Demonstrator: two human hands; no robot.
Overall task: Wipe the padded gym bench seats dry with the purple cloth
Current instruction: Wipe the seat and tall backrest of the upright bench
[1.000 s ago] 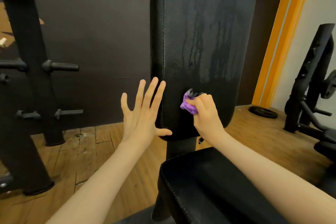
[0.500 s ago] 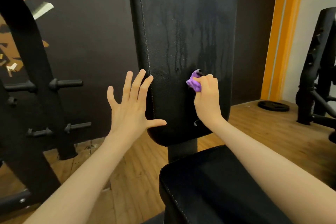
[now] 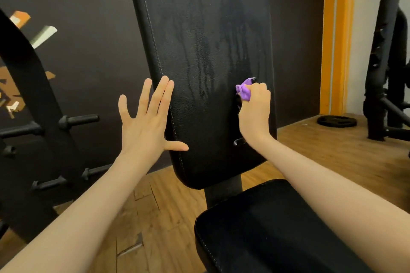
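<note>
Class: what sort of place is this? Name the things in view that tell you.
Most likely a gym: a padded bench backrest stands upright, a weight plate lies on the wooden floor, and a rack with pegs stands left.

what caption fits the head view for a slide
Right hand wipes the wet bench backrest with a purple cloth; open left hand steadies its edge.

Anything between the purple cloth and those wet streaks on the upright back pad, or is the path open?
Nothing visible blocks it. The right hand grips the purple cloth against the back pad; the wet streaks lie up and left across bare padding. The left hand rests open at the pad's left edge, clear of them.
</note>
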